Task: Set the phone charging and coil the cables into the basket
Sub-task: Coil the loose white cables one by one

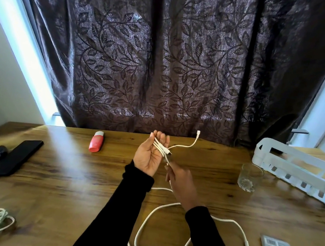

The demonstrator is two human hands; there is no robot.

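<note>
White cable (pixel 147 222) in two hands, one basket (pixel 298 170)

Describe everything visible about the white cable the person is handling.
The white multi-headed charging cable looks smooth and plastic-coated. Its several short connector ends are gathered across the upturned left hand, one branch arching up and right to a free plug. The right hand pinches it just below those heads. The rest trails down in a loose loop on the wooden table, ending in a plug at the lower right.
</note>
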